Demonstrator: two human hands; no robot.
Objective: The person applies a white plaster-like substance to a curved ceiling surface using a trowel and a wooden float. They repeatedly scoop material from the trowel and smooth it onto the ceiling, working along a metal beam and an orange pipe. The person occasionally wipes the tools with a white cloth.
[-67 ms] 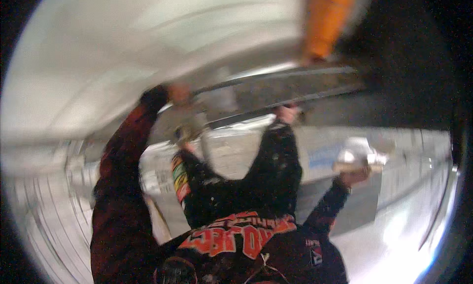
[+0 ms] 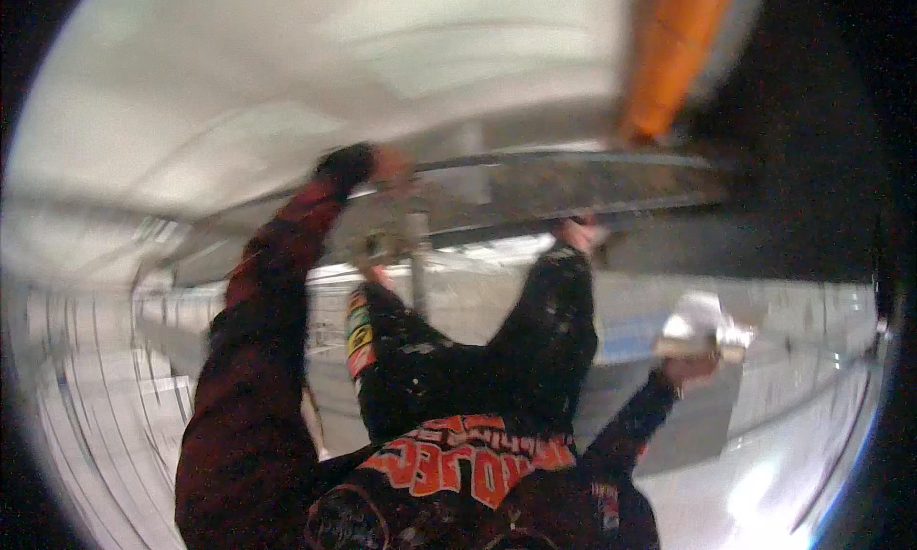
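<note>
My left hand [image 2: 387, 165], smeared by motion, is raised to the edge of a long, dark metal beam [image 2: 535, 187]; its fingers are too blurred to read. My right hand [image 2: 693, 367], out to the right, holds a white object with a flat beige base [image 2: 702, 330], which I cannot identify. My black-clothed legs [image 2: 535, 321] reach toward the beam, below which a grey upright post [image 2: 417, 249] stands near the middle.
A blurred orange bar [image 2: 678, 53] comes down from the top to the beam's right part. A pale, curved ceiling or panel [image 2: 287, 92] spans the upper left. Grey surfaces and a blue patch [image 2: 626, 340] lie behind my legs.
The view has shifted, so the beam, orange bar and right hand appear farther right. My left hand is higher and farther right in the picture; the right hand still holds the white object.
</note>
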